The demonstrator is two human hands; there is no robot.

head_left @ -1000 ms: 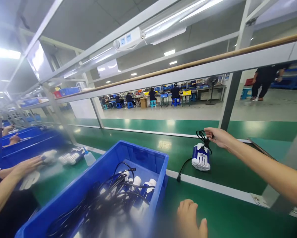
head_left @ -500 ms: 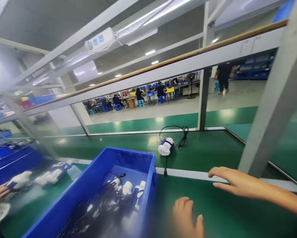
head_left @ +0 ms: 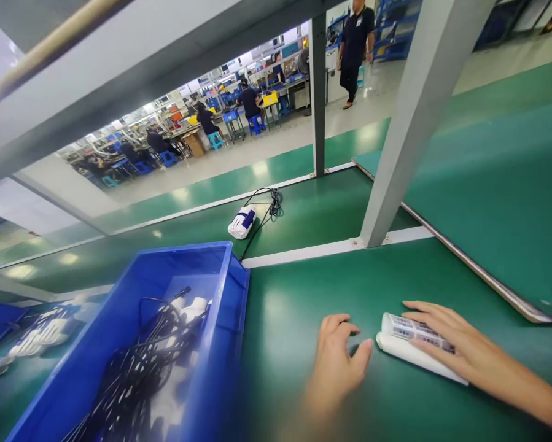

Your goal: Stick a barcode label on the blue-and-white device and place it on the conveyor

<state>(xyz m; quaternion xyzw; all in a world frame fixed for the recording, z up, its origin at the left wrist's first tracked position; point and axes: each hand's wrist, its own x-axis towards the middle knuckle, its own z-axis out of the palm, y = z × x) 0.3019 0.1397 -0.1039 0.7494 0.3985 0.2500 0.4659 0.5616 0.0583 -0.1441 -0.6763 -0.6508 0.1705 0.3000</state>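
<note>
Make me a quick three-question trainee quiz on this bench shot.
1. True or false: the right hand lies on a white label sheet.
2. What fills the blue bin? A) cords and white parts B) bottles C) boxes
3. What lies on the belt beyond the bin?

Key: 1 true. 2 A. 3 a blue and white device with its black cord; the left hand rests flat on the mat, touching nothing else.
</note>
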